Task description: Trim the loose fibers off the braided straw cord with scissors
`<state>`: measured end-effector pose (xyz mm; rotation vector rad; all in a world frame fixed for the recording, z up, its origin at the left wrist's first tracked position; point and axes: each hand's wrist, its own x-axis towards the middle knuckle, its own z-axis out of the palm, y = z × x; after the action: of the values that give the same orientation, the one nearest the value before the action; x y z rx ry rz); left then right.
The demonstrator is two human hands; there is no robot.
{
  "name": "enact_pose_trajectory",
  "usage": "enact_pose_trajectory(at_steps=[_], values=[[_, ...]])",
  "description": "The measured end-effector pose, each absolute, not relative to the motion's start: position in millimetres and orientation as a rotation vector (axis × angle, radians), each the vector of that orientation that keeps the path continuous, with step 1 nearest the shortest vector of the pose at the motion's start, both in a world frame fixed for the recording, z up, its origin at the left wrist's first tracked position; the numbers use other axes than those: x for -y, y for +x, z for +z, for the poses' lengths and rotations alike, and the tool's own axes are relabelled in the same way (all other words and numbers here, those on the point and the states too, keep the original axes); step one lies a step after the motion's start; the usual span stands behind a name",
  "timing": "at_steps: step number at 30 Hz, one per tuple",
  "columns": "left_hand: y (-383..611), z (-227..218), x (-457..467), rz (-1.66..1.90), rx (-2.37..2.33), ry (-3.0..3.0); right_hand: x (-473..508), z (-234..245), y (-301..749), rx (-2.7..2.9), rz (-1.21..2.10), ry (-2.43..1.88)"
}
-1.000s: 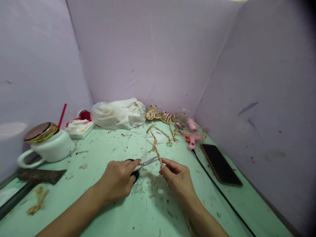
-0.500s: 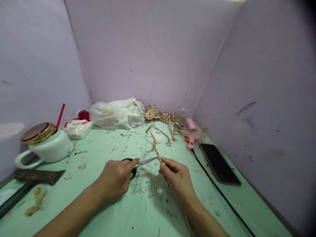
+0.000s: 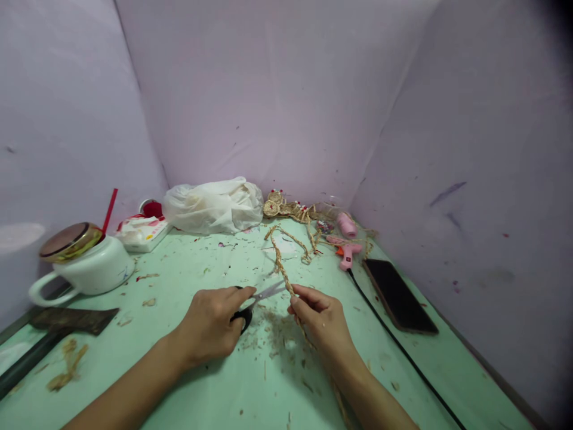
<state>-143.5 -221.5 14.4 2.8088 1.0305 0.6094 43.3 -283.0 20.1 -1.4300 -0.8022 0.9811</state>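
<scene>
A pair of black-handled scissors [image 3: 243, 316] is in my left hand [image 3: 215, 322], fingers wrapped about the handles. The blades point right and reach the tan braided cord [image 3: 282, 269]; whether they touch it I cannot tell. My right hand [image 3: 322, 319] pinches that cord between thumb and fingers, just below the blade tips. From the pinch the cord runs away over the table in a loose bend, and its other part trails back under my right forearm. Small fibre scraps [image 3: 268, 334] lie on the green table [image 3: 215, 382] beneath my hands.
At left are a white mug [image 3: 98, 269] with a lidded jar on top and a hammer-like tool [image 3: 67, 322]. A white plastic bag [image 3: 215, 206] and woven pieces [image 3: 286, 208] lie behind. To the right are a pink glue gun [image 3: 347, 254], its black cable, pink thread [image 3: 346, 226] and a phone [image 3: 400, 295].
The scissors have turned slightly in my left hand, and their blades now look wider apart. My right hand keeps its pinch on the cord at nearly the same place.
</scene>
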Motion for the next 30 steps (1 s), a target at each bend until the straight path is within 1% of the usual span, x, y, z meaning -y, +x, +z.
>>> enact_pose_trajectory(at_steps=[4,7,10,13,16,19,22,26,30], values=[[-145,8,222,0.57,-1.008,2.926,283,19,43,0.812,0.977,-1.419],[-146,10,221,0.653,-1.045,2.76,283,18,42,0.806,0.978,-1.428],[-143,18,219,0.803,-1.118,2.325,283,19,44,0.8,1.008,-1.411],[-136,24,218,0.922,-1.142,1.688,285,20,43,0.85,1.214,-1.318],[-130,23,217,0.874,-1.047,1.198,291,16,38,1.02,1.516,-1.197],[-126,17,218,0.819,-0.937,0.945,296,7,30,1.157,1.707,-1.17],[-120,12,222,0.893,-0.905,0.885,297,0,23,1.16,1.769,-1.139],[-109,11,229,0.998,-0.94,0.932,292,1,14,1.035,1.714,-1.012],[-108,14,226,1.002,-1.029,1.155,286,4,15,0.838,1.625,-1.122]])
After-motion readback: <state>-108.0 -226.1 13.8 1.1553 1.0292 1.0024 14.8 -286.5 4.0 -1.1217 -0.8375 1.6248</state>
